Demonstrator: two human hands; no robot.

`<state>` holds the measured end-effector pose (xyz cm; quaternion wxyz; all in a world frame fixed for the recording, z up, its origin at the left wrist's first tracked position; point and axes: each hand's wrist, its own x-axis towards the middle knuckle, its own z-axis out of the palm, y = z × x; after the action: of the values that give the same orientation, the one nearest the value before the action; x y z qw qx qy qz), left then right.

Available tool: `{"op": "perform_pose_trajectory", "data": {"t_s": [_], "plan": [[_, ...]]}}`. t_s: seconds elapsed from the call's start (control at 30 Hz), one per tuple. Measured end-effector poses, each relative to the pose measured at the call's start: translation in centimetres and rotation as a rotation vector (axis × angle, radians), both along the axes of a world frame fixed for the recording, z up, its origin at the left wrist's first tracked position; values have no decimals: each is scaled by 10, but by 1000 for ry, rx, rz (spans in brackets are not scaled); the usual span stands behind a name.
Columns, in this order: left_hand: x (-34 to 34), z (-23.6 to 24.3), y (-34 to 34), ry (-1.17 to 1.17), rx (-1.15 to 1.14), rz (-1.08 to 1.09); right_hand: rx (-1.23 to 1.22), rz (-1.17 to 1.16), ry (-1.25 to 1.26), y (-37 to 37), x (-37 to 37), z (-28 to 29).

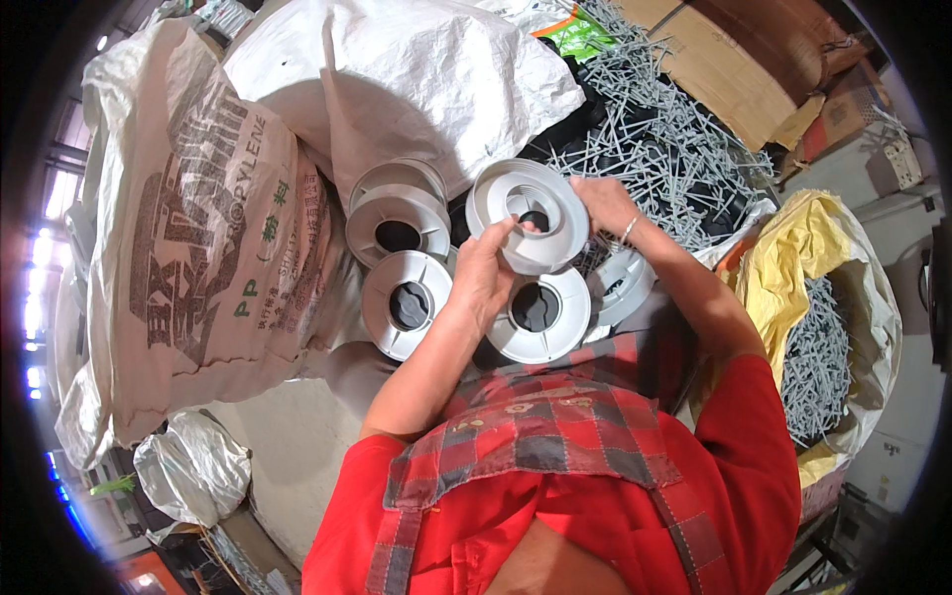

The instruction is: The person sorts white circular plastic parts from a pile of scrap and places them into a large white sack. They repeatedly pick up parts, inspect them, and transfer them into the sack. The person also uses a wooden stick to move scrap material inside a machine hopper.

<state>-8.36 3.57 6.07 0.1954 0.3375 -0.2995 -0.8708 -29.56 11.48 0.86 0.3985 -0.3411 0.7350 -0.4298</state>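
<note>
— Where is the spool (544, 198)?
— Between both hands. The left hand (483, 270) grasps its lower left side.
— And the right hand (607, 206)?
— At its right edge; grip, I cannot tell.

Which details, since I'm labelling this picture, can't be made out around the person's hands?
All in the head view:
Left hand: most fingers are hidden beneath the held grey flanged part.
That part's underside: turned away from the camera.
Rear grey flanged part: partly covered by the front one.
Pile of metal fasteners: its lower layers are buried under the top ones.
</note>
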Motion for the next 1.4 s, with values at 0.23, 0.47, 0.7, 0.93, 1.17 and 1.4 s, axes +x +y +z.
{"op": "perform_pose_trajectory", "data": {"t_s": [0.23, 0.47, 0.7, 0.93, 1.17, 1.4], "plan": [[22, -3, -5, -94, -225, 29, 230, 53, 1078, -47, -103, -103], [26, -1, -9, -151, -254, -21, 518, 228, 1122, -48, -114, -131], [21, -9, -11, -188, -417, -93, 264, -208, 1012, -26, -120, -59], [2, 5, -1, -86, -415, -42, -388, -172, 325, -14, -73, 7], [15, 21, 4, 238, -237, -25, -540, 43, 658, -12, 42, 51], [44, 26, 7, 34, -549, -57, -203, 187, 650, 8, 86, 100]]}}
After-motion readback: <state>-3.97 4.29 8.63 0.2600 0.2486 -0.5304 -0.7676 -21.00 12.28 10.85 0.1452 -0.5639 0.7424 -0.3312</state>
